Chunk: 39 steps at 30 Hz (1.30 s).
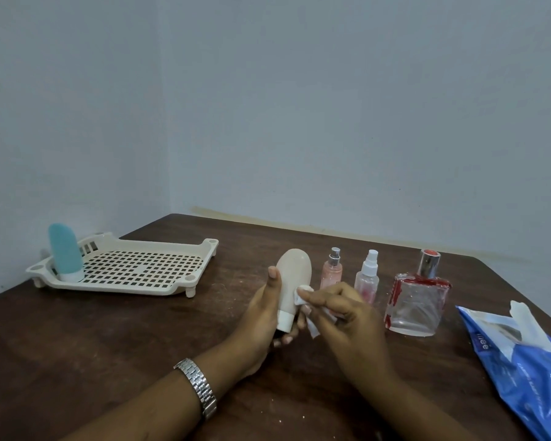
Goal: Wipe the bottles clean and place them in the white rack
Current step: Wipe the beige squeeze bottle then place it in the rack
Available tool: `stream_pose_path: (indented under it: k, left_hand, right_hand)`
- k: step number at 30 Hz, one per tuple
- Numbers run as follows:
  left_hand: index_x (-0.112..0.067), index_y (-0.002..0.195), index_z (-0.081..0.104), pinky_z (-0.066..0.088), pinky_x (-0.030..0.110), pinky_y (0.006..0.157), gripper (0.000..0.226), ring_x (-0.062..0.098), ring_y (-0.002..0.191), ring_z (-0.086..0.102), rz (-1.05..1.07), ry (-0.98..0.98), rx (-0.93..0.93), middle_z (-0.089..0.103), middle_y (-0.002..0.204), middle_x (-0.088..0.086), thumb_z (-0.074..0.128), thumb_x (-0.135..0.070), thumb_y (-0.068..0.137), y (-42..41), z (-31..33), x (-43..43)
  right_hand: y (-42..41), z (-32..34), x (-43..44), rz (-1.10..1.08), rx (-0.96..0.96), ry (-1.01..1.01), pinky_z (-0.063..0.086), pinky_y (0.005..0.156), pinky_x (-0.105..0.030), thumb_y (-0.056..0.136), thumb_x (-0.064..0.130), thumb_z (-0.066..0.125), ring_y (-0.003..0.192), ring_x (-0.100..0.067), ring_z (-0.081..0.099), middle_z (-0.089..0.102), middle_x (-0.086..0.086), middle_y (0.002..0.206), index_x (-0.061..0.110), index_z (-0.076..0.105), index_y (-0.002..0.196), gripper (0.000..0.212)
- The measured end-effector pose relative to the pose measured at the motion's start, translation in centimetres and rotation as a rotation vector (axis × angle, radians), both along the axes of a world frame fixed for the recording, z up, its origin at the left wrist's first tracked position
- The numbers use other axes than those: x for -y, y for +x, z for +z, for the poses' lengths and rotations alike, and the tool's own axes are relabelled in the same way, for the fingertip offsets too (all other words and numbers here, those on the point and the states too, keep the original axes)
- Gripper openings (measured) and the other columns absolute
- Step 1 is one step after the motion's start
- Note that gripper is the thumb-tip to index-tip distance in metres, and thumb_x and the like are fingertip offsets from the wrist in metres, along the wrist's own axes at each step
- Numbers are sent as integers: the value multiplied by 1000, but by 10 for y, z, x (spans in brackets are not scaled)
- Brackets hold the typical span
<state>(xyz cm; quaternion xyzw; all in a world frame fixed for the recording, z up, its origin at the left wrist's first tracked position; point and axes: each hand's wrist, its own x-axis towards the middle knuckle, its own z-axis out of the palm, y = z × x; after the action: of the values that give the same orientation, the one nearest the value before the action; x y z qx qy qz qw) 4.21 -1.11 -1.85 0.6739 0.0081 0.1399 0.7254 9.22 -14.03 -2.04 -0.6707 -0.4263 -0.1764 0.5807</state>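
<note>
My left hand point(261, 316) grips the pale peach, round-topped plastic bottle point(292, 275) cap-down above the table. My right hand point(341, 308) pinches a white wipe point(303, 296) against its side.

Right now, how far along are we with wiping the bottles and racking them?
One done: the blue bottle stands in the white rack. In hand: the left hand holds the beige bottle while the right hand presses a wipe to it. Left: the pink spray bottle, the clear spray bottle and the square glass bottle wait on the table, unracked.
</note>
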Motion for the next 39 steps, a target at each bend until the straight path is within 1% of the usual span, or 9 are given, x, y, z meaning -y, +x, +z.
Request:
stream_pose_path:
  k: [10, 13, 16, 23, 26, 28, 31, 35, 39]
  left_hand:
    - [-14, 86, 58, 30, 17, 36, 72, 7, 38, 43, 51, 17, 10, 50, 47, -3, 25, -76, 69, 1, 0, 0]
    - [-13, 74, 56, 27, 14, 35, 88, 7, 34, 41, -29, 91, 70, 50, 47, -1, 34, -96, 54, 3, -3, -2]
    - [-10, 83, 59, 27, 11, 35, 91, 8, 34, 43, -132, 171, 92, 61, 61, 6, 40, -94, 57, 3, -5, -1]
    - [-14, 109, 51, 29, 15, 34, 71, 8, 35, 44, -224, 239, 7, 68, 72, 5, 61, -70, 66, 2, -4, -2]
    - [-21, 117, 47, 32, 17, 35, 64, 8, 38, 46, -247, 226, -38, 69, 75, 4, 64, -58, 68, 2, -3, -2]
    - [-30, 123, 41, 35, 18, 37, 66, 9, 43, 48, -254, 173, -56, 70, 83, 4, 72, -48, 67, 2, -3, -3]
    - [-47, 123, 32, 40, 18, 41, 76, 11, 50, 53, -293, 73, -76, 61, 105, 9, 76, -41, 62, 1, -1, -4]
    - [-39, 130, 29, 42, 18, 41, 104, 10, 51, 55, -305, -3, -105, 59, 93, 3, 86, -58, 46, 0, -1, -2]
    - [-32, 124, 32, 44, 19, 40, 115, 13, 50, 56, -249, -54, -116, 61, 79, 0, 78, -79, 29, 2, -3, -1]
  right_hand:
    - [-8, 1, 4, -51, 487, -348, 44, 75, -13, 87, 16, 51, 85, -2, 53, 55, 13, 92, 22, 69, 108, 28]
    - [-7, 6, 7, -120, 568, -343, 42, 78, -12, 86, 14, 49, 87, -5, 51, 56, 8, 94, 16, 70, 105, 28]
    - [0, 10, 12, -195, 537, -256, 42, 78, -11, 84, 12, 51, 88, -6, 51, 57, 6, 94, 11, 70, 103, 26]
    - [19, 20, 20, -387, 354, -108, 36, 74, 2, 80, -4, 65, 87, 12, 51, 56, 12, 89, 14, 72, 101, 28]
    - [22, 21, 23, -377, 151, -35, 40, 73, -2, 83, 3, 66, 92, 6, 57, 63, 10, 92, 28, 68, 98, 29]
    - [21, 20, 23, -287, -73, 16, 48, 79, -10, 86, 10, 63, 94, -2, 60, 67, 8, 98, 32, 66, 96, 24]
    - [12, 22, 19, -6, -461, 178, 56, 82, -36, 88, 16, 59, 96, -16, 65, 70, 2, 99, 22, 69, 98, 15]
    - [0, 17, 9, 215, -610, 169, 52, 90, -46, 81, 26, 58, 108, -19, 62, 68, 1, 111, 17, 64, 113, 34]
    - [-7, 11, 6, 271, -654, 139, 52, 92, -39, 76, 19, 65, 106, -18, 64, 69, 0, 111, 17, 57, 120, 45]
